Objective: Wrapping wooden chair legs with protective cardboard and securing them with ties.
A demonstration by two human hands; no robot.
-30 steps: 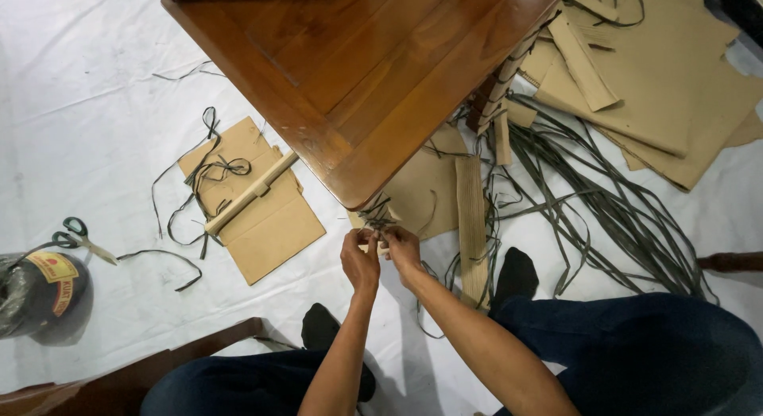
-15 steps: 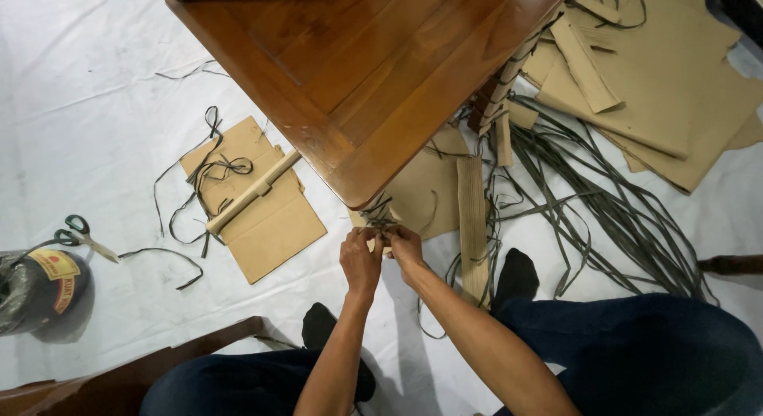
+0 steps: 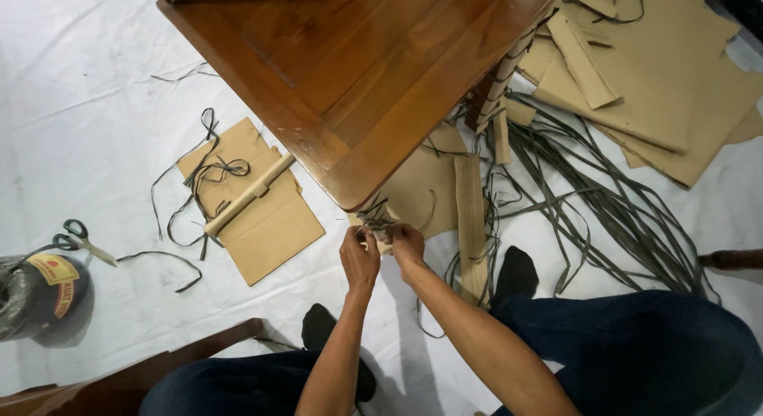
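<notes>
A brown wooden table [image 3: 350,74] stands on a white floor sheet. Under its near corner, a table leg wrapped in cardboard [image 3: 378,225] is bound with dark green strap. My left hand [image 3: 359,259] and my right hand [image 3: 407,247] meet at that leg, fingers pinched on the strap ends [image 3: 377,218] against the cardboard. The far leg [image 3: 499,86] is also wrapped in cardboard and strap.
Loose green straps [image 3: 612,217] trail at the right. Cardboard sheets [image 3: 660,82] lie at the top right, and a cardboard piece with a wooden stick [image 3: 253,195] at the left. Green-handled scissors [image 3: 76,239] and a dark wrapped roll [image 3: 36,295] sit far left.
Both hands have shifted slightly up toward the table corner, staying together on the strap. The view has drifted a little.
</notes>
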